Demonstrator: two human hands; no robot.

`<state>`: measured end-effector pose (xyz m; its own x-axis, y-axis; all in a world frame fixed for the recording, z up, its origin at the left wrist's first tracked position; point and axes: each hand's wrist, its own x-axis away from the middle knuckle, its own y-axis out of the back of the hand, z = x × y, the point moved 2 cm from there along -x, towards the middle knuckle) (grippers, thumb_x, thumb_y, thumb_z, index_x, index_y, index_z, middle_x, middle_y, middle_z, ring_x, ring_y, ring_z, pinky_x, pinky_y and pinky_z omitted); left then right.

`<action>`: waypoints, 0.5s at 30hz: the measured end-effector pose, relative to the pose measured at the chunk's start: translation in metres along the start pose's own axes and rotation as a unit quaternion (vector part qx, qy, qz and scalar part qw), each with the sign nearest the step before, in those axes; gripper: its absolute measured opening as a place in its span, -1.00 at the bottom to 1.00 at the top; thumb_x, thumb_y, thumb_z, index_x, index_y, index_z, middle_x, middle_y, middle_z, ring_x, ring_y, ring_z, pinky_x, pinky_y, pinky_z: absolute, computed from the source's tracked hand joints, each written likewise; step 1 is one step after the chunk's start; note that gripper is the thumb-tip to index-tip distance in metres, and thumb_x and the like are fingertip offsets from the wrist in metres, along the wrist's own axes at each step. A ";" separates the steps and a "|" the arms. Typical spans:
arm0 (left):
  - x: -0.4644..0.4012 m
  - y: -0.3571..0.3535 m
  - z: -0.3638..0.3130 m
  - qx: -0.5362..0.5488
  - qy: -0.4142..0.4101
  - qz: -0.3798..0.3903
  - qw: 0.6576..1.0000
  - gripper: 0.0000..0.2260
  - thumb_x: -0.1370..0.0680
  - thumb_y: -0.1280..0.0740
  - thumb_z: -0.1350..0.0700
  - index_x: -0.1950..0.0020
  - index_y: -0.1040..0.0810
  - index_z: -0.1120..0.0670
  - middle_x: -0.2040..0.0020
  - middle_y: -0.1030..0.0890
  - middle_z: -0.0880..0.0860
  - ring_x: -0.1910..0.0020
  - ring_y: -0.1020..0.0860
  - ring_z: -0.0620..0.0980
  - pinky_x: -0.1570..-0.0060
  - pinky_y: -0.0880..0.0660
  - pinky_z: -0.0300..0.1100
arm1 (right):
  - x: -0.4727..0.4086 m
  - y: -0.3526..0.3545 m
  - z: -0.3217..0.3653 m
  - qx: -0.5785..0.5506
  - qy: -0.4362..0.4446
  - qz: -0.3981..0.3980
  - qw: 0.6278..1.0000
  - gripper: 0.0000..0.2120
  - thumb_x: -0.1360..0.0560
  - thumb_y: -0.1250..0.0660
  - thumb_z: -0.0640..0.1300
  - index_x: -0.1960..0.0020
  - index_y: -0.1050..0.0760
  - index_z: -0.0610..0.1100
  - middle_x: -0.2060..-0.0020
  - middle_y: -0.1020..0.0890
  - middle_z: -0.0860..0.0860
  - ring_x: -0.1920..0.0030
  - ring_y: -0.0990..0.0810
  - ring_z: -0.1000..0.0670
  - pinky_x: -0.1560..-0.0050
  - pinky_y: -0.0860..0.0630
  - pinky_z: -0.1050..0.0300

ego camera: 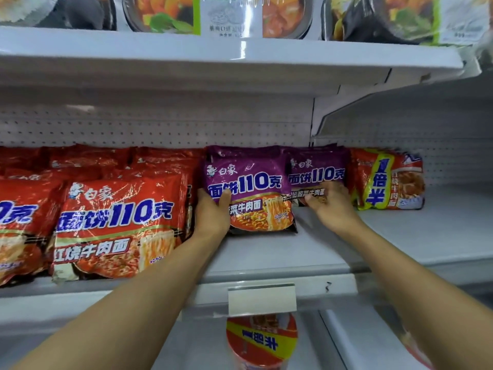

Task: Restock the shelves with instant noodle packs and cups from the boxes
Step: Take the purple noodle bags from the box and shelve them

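Observation:
A purple noodle pack (pixel 250 190) leans at the front of a purple stack on the middle shelf (pixel 280 257). My left hand (pixel 212 212) grips its left edge, thumb on the front. A second purple pack (pixel 317 172) stands just to its right, further back. My right hand (pixel 329 204) holds that pack's lower edge, thumb curled against its front. Red noodle packs (pixel 117 225) fill the shelf to the left. A red-and-yellow pack (pixel 386 180) stands to the right of the purple ones.
Bowl-type noodle containers (pixel 165 14) line the upper shelf (pixel 240 52). A red-and-yellow noodle cup (pixel 261 340) stands on the lower shelf under a blank price holder (pixel 262 299). The right part of the middle shelf is bare white.

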<state>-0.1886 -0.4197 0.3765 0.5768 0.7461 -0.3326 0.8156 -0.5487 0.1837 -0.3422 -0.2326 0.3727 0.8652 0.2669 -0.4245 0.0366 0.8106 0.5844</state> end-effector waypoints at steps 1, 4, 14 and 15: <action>-0.001 -0.001 0.001 -0.021 0.007 0.003 1.000 -0.61 -0.64 -0.18 0.03 -0.38 -0.26 0.22 -0.31 -0.49 0.14 -0.24 -0.48 0.10 -0.01 -0.30 -0.23 | 0.000 -0.001 -0.001 -0.004 0.001 0.002 1.000 -0.49 -0.54 -0.30 0.03 -0.41 -0.29 -0.16 -0.39 -0.30 -0.12 -0.42 -0.22 -0.12 -0.36 -0.22 0.01; -0.005 -0.005 0.007 -0.064 0.011 -0.007 0.998 -0.60 -0.63 -0.19 0.03 -0.36 -0.22 0.23 -0.30 -0.48 0.19 -0.25 -0.48 0.20 -0.15 -0.40 -0.07 | 0.005 -0.003 0.002 -0.012 0.006 0.004 1.000 -0.50 -0.54 -0.30 0.06 -0.39 -0.30 -0.13 -0.38 -0.32 -0.11 -0.41 -0.24 -0.14 -0.37 -0.25 -0.05; 0.003 -0.003 -0.002 -0.150 -0.053 -0.005 0.987 -0.31 -0.59 -0.27 0.18 -0.55 0.12 0.18 -0.49 -0.09 0.24 -0.48 -0.15 0.20 -0.41 -0.21 0.07 | 0.035 0.010 0.014 -0.026 0.010 0.018 0.999 -0.42 -0.40 -0.39 0.16 -0.33 -0.35 -0.04 -0.31 -0.44 -0.03 -0.35 -0.37 -0.09 -0.35 -0.36 -0.14; 0.005 -0.002 -0.003 -0.169 -0.062 0.004 0.984 -0.29 -0.58 -0.29 0.18 -0.55 0.13 0.18 -0.51 -0.04 0.24 -0.49 -0.09 0.22 -0.43 -0.18 0.08 | 0.043 0.013 0.019 -0.026 0.004 0.018 0.999 -0.44 -0.45 -0.41 0.06 -0.36 -0.32 -0.08 -0.33 -0.41 -0.05 -0.36 -0.36 -0.09 -0.37 -0.34 -0.11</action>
<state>-0.1868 -0.4137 0.3771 0.5907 0.6786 -0.4366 0.7916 -0.3823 0.4767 -0.2953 -0.2209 0.3753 0.8610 0.3014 -0.4098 -0.0215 0.8264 0.5627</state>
